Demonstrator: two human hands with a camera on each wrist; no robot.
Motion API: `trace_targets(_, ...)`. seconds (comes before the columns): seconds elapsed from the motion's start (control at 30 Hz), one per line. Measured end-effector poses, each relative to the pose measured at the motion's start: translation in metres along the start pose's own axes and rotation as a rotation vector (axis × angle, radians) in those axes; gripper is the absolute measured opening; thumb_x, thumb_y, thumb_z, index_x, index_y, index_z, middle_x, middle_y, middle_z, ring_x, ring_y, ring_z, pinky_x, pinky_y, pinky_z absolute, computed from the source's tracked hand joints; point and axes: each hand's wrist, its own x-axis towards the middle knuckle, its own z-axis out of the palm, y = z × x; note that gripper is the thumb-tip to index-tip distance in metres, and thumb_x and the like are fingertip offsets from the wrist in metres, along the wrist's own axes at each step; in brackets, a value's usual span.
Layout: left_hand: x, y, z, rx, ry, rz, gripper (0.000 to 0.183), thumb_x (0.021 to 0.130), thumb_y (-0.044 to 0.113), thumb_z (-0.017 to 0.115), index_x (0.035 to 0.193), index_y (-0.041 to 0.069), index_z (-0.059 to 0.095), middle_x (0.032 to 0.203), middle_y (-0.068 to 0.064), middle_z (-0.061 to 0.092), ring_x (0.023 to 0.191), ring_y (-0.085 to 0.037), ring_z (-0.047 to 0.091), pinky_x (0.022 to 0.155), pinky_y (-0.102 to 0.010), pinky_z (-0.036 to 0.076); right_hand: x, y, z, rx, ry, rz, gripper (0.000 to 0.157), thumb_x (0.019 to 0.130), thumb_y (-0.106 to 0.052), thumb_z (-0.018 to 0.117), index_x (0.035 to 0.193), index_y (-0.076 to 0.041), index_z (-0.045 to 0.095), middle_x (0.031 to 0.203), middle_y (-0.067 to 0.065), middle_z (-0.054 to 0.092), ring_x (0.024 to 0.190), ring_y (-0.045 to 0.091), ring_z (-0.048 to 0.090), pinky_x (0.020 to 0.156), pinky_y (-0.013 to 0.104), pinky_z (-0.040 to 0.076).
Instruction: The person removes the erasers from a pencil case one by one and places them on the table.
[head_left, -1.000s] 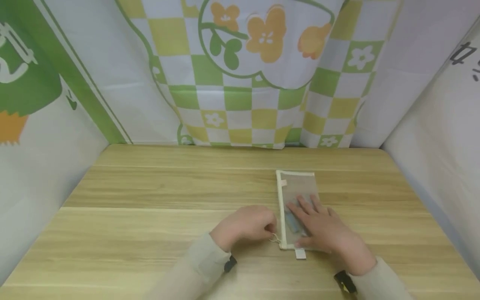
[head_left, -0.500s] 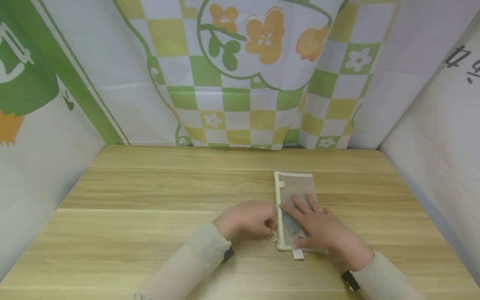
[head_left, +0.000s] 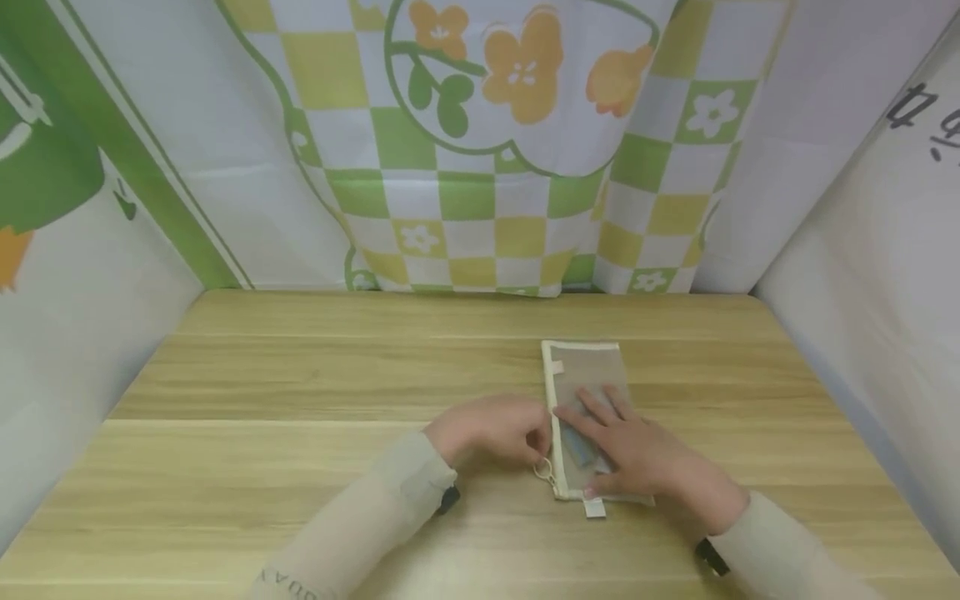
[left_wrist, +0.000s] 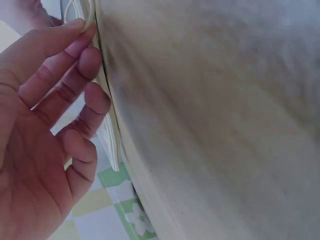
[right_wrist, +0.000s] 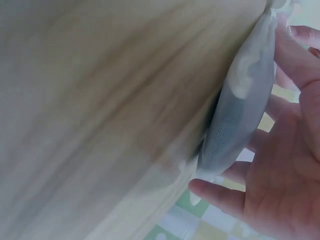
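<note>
A see-through grey mesh zip pouch [head_left: 588,364] with cream edging lies flat on the table, right of the middle. At its near left corner hangs a cream pull ring [head_left: 543,468]. My left hand [head_left: 491,429] is beside the zip edge; in the left wrist view its thumb and forefinger pinch the ring [left_wrist: 89,16]. Spread over the pouch, my right hand [head_left: 652,457] presses it down with straight fingers. Through the mesh shows a bluish-grey thing [head_left: 576,448], finely ridged in the right wrist view [right_wrist: 227,125]; its kind is unclear.
The wood-grain table [head_left: 315,367] reaches back to a green and yellow checked cloth [head_left: 465,200] with flowers. Pale walls stand at left [head_left: 60,333] and right [head_left: 885,275]. A white tag [head_left: 595,507] sticks out from the pouch's near edge.
The head view has shifted slightly. My right hand has slid a little left on the pouch. The pull ring shows more clearly below my left fingers; the pouch stays put on the table.
</note>
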Motion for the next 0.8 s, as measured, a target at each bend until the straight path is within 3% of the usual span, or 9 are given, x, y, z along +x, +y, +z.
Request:
trace_targets(0.2, 0.006, -0.004, -0.001, 0.0, -0.018, 0.047, 0.015, 0.081, 0.006, 0.069, 0.068, 0.012, 0.071, 0.061, 0.012, 0.057, 0.06, -0.002, 0.049, 0.062, -0.013, 0.041, 0.0, 0.0, -0.001, 0.012, -0.019, -0.017, 0.099, 0.076, -0.048, 0.08, 0.157, -0.023, 0.028, 0.165, 0.021, 0.015, 0.146, 0.057, 0.008, 0.102, 0.07, 0.04)
trace_targets(0.43, 0.006, -0.003, -0.006, -0.039, -0.04, 0.013, 0.016, 0.083, 0.004, 0.069, 0.069, 0.011, 0.072, 0.064, 0.013, 0.058, 0.063, -0.002, 0.05, 0.067, -0.015, 0.043, -0.001, 0.0, -0.002, 0.007, -0.03, -0.011, 0.1, 0.076, -0.048, 0.079, 0.158, -0.022, 0.027, 0.165, 0.022, 0.014, 0.146, 0.058, 0.007, 0.103, 0.07, 0.038)
trace_targets(0.7, 0.017, -0.017, -0.009, -0.099, -0.06, 0.089, 0.021, 0.083, 0.001, 0.068, 0.063, 0.01, 0.067, 0.06, 0.014, 0.053, 0.059, 0.001, 0.046, 0.062, -0.013, 0.04, -0.002, 0.003, 0.001, 0.001, -0.016, -0.026, 0.102, 0.077, -0.049, 0.079, 0.158, -0.017, 0.026, 0.165, 0.023, 0.011, 0.146, 0.059, 0.004, 0.105, 0.071, 0.035)
trace_targets(0.8, 0.016, -0.019, -0.011, -0.107, -0.061, 0.072, 0.016, 0.084, 0.002, 0.07, 0.069, 0.008, 0.072, 0.065, 0.012, 0.059, 0.063, 0.002, 0.049, 0.066, -0.013, 0.043, -0.003, 0.004, 0.001, 0.016, -0.015, -0.032, 0.102, 0.078, -0.05, 0.077, 0.158, -0.017, 0.025, 0.165, 0.023, 0.01, 0.146, 0.058, 0.003, 0.106, 0.071, 0.033)
